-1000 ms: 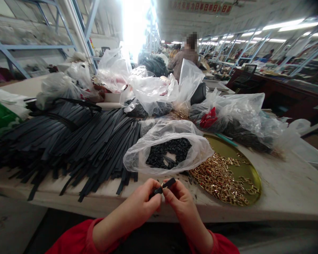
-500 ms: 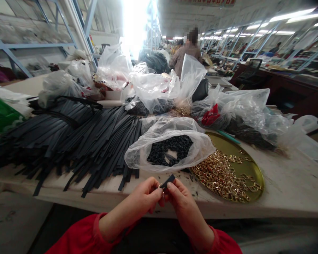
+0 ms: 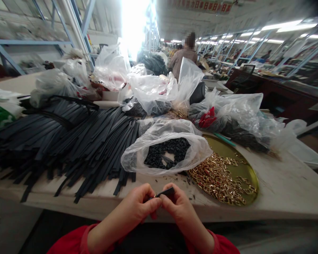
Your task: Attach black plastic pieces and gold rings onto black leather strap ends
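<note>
- Apparently, we are fitting a short black strip (image 3: 168, 192) to a small gold piece (image 3: 155, 195); this is our reading of the step, as the fingers are hiding the join.
- With the left hand (image 3: 146, 201), we are pinching the strip beside the gold piece; the grip is closed, but whether it is pressing on the metal too, we cannot tell.
- With the right hand (image 3: 177, 204), we are gripping the strip between thumb and fingers, its flat end showing past the thumb.
- The strip is sitting between both hands, at the near edge of the desk (image 3: 288, 180).
- Beyond it, an open plastic bag (image 3: 132, 163) is holding black bits; a round tray (image 3: 217, 144) to our right is bearing heaped gold pieces.
- Probably, the next move is calling for a steady left pinch and a careful tug or tuck from the right.
</note>
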Available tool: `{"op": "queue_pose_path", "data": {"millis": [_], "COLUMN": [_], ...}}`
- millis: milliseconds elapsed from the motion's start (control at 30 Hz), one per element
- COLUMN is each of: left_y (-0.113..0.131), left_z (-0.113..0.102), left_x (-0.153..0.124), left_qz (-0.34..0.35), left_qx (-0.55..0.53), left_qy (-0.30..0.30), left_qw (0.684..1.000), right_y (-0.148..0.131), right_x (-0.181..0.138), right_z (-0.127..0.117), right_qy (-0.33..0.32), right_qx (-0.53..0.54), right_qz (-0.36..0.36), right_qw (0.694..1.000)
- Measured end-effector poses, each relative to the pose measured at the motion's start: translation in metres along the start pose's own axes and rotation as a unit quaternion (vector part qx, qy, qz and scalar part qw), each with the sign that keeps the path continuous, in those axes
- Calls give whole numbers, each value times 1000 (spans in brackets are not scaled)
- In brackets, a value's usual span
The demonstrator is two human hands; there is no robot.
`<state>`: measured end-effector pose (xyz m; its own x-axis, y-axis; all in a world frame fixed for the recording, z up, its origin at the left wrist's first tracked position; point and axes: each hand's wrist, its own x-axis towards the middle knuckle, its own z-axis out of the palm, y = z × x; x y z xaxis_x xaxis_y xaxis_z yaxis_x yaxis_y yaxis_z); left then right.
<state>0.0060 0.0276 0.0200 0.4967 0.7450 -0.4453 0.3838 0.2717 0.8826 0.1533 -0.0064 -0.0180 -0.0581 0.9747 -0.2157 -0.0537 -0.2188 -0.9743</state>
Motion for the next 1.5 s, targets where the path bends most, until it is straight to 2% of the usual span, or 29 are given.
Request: {"op": "queue_pose_path", "data": {"millis": [133, 267, 400, 467, 533, 633, 767, 833, 867, 900, 967, 1033, 1067, 1167, 1300, 1400, 1500], "left_y": [-2, 4, 3, -1, -7, -14, -11, -7, -5, -3, -2, -3, -5, -9, -13, -13, -12], "left_z": [-5, -8, -11, -12, -13, -15, -17, -17, -17, -17, -15, -13, -12, -11, -13, -13, -10], "left_x": [6, 4, 8, 14, 21, 28, 27, 26, 26, 26, 28, 30, 30, 30, 27, 27, 29], "left_qz": [-14, 55, 33, 3, -23, -14, 49, 61, 61, 57, 49, 51, 53, 63, 78, 85, 92], "left_qx": [-12, 40, -32, -40, -32, -8, 74, 106, 110, 105, 74, 46, 38, 36, 37, 35, 37], "left_qy": [-16, -13, -43, -34, -19, 11, 39, 28, 28, 31, 45, 52, 53, 60, 90, 110, 105], "left_qw": [1000, 998, 998, 999, 999, 1000, 995, 992, 992, 992, 995, 996, 996, 996, 992, 990, 990], "right_y": [-4, -6, -2, 1, 2, -3, -21, -30, -33, -35, -35, -29, -25, -14, -10, -13, -13], "right_x": [5, 11, 16, 17, 17, 16, 26, 42, 52, 63, 86, 105, 113, 124, 120, 112, 109], "right_z": [-2, -7, -7, -4, -1, -2, -22, -38, -46, -52, -60, -60, -59, -51, -47, -49, -51], "right_qy": [-15, -55, -97, -89, -62, -53, -153, -164, -132, -75, 29, 63, 63, 53, 50, 56, 40], "right_qx": [34, 104, 150, 118, 38, -94, -180, -217, -271, -356, -540, -636, -653, -677, -692, -691, -678], "right_qz": [9, 52, 97, 80, 27, -46, -42, -46, -57, -69, -69, -43, -31, -12, -9, -7, -5], "right_qw": [999, 992, 979, 986, 997, 993, 971, 961, 952, 929, 838, 768, 754, 734, 720, 720, 734]}}
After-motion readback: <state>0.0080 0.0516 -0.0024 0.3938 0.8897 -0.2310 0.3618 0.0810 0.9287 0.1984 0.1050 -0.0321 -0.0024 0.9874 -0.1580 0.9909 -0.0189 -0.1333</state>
